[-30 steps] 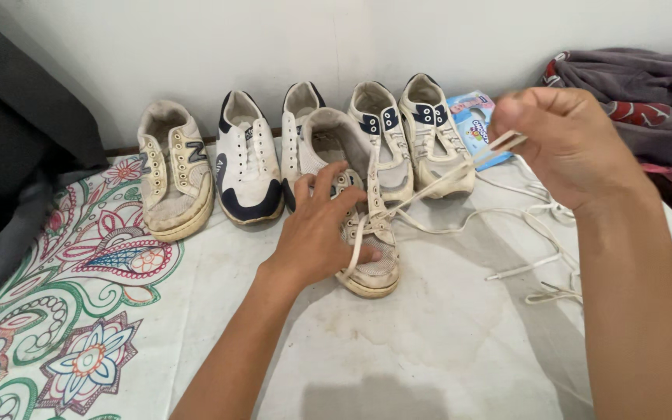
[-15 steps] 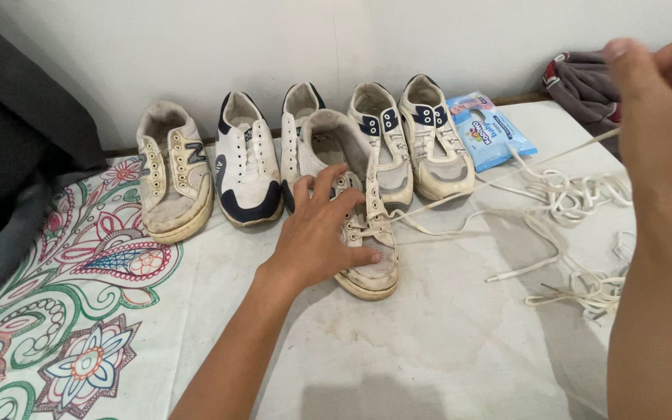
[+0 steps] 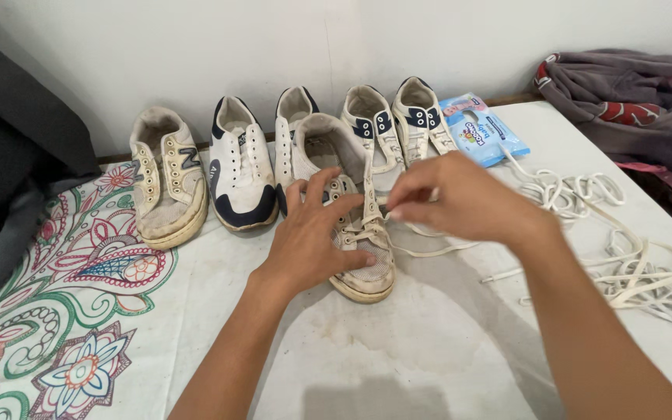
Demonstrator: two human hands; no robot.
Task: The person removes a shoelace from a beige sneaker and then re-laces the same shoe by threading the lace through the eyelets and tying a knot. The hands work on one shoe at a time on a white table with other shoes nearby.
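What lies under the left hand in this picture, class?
The left hand rests on a worn white sneaker; its toe and laced front show. The right hand pinches its white shoelace. The sneaker's side beneath the palm is covered.

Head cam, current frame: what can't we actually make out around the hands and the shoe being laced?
- Head view: the left hand covers the near side of the worn white shoe.
- The right hand hides where the lace meets its fingertips, so the grip cannot be told.
- The shoe behind is partly hidden by the right hand.
- The loose lace pile runs off the right edge.
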